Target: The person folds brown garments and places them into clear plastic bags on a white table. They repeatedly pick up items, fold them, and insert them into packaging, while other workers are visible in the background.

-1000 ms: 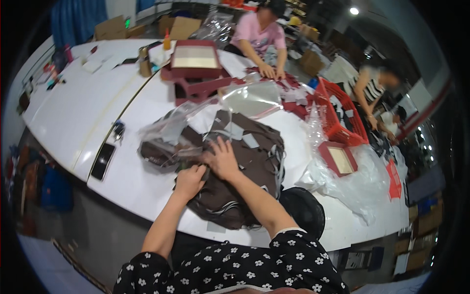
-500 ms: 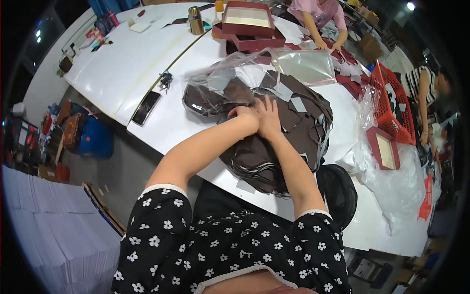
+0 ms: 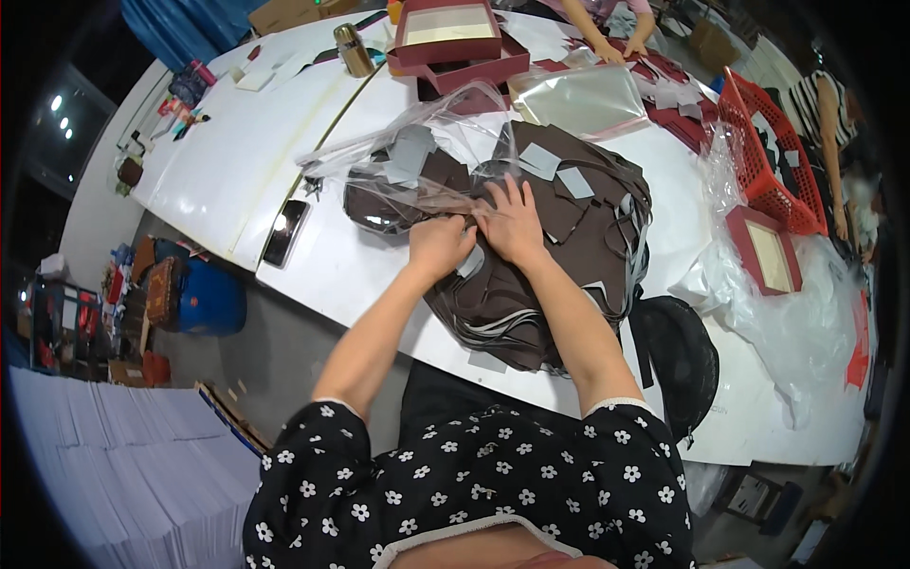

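A clear plastic bag [image 3: 377,218] with dark brown pieces and grey slips inside lies on the white table. My left hand [image 3: 440,247] is closed on the bag's gathered mouth edge. Beside it, my right hand [image 3: 513,220] lies with fingers spread over a pile of flat dark brown pieces [image 3: 592,242], near the bag's mouth. Dark straps or strips hang loosely along the pile's near and right edges. Grey paper slips [image 3: 574,183] rest on top of the pile. What lies under my right palm is hidden.
Maroon boxes [image 3: 445,54], a metal flask [image 3: 354,50] and a clear plastic sheet [image 3: 580,99] sit at the back. A phone [image 3: 284,233] lies left. To the right are a red basket [image 3: 773,156], crumpled plastic [image 3: 773,318] and a black mesh item [image 3: 678,365]. A co-worker's hands [image 3: 621,49] handle maroon pieces.
My left hand has drawn back from beside my right wrist and now sits left of it on the bag's edge. The bag's film has shifted left. The whole view has turned slightly.
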`<act>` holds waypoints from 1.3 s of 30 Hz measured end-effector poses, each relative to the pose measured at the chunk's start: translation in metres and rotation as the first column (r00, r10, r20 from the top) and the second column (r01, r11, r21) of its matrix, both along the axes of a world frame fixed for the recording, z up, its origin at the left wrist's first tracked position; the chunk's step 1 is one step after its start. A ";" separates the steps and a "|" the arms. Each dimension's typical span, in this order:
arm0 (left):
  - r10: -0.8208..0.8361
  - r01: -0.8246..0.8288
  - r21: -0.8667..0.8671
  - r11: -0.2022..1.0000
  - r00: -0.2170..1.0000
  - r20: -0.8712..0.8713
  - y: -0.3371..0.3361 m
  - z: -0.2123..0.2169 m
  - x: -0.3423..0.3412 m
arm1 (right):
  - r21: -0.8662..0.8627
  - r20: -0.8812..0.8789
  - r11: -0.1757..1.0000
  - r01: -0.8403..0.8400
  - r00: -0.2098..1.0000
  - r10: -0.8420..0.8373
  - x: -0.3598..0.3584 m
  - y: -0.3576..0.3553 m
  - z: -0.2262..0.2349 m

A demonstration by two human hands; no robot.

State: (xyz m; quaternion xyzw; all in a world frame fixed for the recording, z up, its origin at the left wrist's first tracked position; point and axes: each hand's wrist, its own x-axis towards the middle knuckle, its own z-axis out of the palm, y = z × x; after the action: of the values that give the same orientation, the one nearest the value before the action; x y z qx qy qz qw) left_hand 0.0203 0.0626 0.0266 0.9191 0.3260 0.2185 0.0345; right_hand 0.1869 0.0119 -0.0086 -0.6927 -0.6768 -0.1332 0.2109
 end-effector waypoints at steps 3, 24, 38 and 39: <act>0.104 -0.100 -0.031 0.995 0.966 0.235 -0.020 -0.012 -0.006 | 0.010 0.011 0.999 -0.051 0.999 0.051 -0.004 0.000 0.000; 0.012 0.468 -0.307 0.829 0.533 0.846 -0.067 0.125 -0.125 | 0.375 -0.905 0.894 0.244 0.307 0.296 -0.030 -0.048 0.042; -0.067 0.293 0.429 0.854 0.881 -0.469 0.059 0.171 0.013 | 0.312 -0.928 0.938 0.154 0.259 0.266 -0.011 -0.023 0.136; -0.002 0.274 0.395 0.877 0.824 -0.567 0.062 0.166 0.013 | 0.352 -0.930 0.935 0.048 0.126 0.344 -0.010 -0.024 0.137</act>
State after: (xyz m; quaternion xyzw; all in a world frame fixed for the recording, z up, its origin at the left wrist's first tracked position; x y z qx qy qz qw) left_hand 0.0332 0.1249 0.1927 0.9455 0.1913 0.0125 -0.2633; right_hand 0.1771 -0.0126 0.1285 -0.4965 -0.4098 0.2742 0.7144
